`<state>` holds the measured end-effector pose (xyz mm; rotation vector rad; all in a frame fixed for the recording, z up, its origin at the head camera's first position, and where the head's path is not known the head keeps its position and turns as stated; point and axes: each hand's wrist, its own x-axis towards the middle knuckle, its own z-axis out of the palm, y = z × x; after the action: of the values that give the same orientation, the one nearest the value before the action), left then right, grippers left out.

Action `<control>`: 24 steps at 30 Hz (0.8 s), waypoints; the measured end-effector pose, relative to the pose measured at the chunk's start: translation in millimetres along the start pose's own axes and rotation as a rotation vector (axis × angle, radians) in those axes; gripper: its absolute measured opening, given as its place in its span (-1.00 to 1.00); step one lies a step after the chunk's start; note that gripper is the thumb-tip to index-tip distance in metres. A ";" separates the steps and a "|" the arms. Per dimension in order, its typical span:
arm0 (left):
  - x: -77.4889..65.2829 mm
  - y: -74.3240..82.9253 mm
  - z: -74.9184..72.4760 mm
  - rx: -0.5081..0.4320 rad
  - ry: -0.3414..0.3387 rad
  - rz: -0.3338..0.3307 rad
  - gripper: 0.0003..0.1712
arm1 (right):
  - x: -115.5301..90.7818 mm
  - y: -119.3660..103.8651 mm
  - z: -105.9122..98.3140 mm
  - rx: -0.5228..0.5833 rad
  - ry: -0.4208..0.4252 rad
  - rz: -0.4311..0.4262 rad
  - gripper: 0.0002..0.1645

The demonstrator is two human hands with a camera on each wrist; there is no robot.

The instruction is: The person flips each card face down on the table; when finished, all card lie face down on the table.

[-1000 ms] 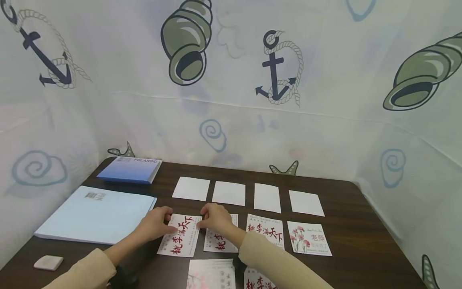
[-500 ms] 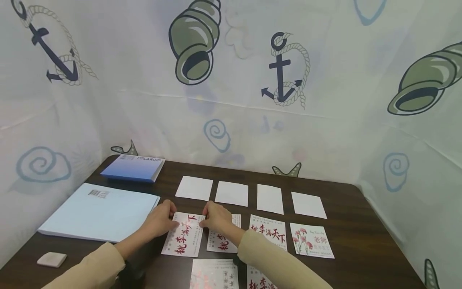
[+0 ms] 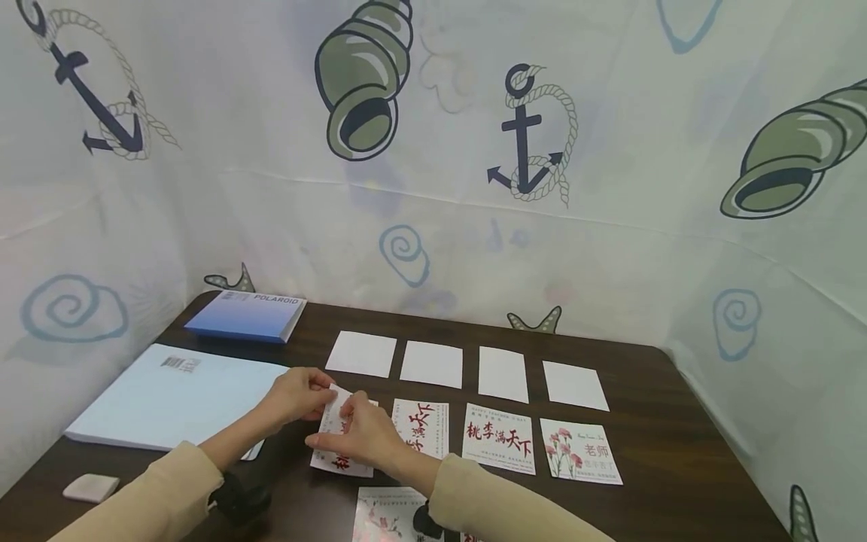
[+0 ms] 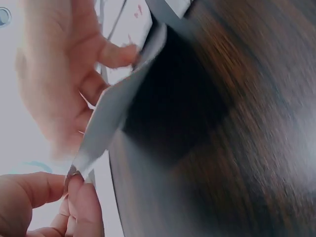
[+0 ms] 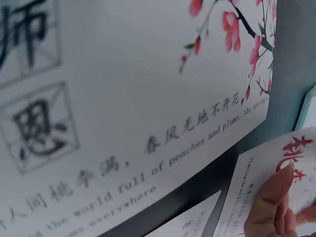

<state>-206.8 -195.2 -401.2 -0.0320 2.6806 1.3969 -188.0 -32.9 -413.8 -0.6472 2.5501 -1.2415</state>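
Observation:
In the head view, my left hand [image 3: 294,395] pinches the upper left corner of a white greeting card [image 3: 330,418] with red characters. The left wrist view shows that card [image 4: 106,123] bent and raised off the dark table, its shadow beneath. My right hand [image 3: 375,436] reaches across the same card, thumb toward its left edge and index finger near its top, partly covering the print. In the right wrist view, the right thumb [image 5: 276,190] presses on the card's printed face. A blossom-print card [image 5: 123,108] fills much of that view.
Three more printed cards, among them a carnation one [image 3: 582,452], continue the row rightward. Behind lie several blank white cards [image 3: 431,363]. A light blue album [image 3: 176,399], a blue POLAROID box [image 3: 247,316] and a small white block [image 3: 91,488] are at left.
My right hand has moved left from the card's right edge to lie across it. My left hand has shifted to the card's top corner, and the card has been raised and tilted.

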 end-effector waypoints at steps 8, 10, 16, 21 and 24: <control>-8.1 9.4 3.5 -0.062 -0.015 -0.019 -0.74 | -4.7 -3.8 -2.2 0.082 0.022 0.101 -0.53; -8.9 10.0 3.7 -0.092 -0.026 -0.013 -0.71 | -5.4 -3.6 -3.8 0.143 0.009 0.100 -0.53; -7.6 1.0 4.7 -0.261 -0.208 0.001 -0.40 | -10.3 0.1 -16.0 0.479 0.029 0.066 -0.62; -7.8 -14.9 11.6 -0.182 -0.193 -0.016 -0.27 | -17.5 5.5 -25.8 0.593 0.106 0.097 -0.62; -6.8 -20.6 15.9 -0.031 -0.058 -0.010 -0.32 | -21.1 12.6 -27.4 0.548 0.123 0.158 -0.61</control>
<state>-197.0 -194.2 -426.2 -0.0083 2.6085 1.4141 -183.7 3.0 -406.6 -0.2489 2.1350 -1.8533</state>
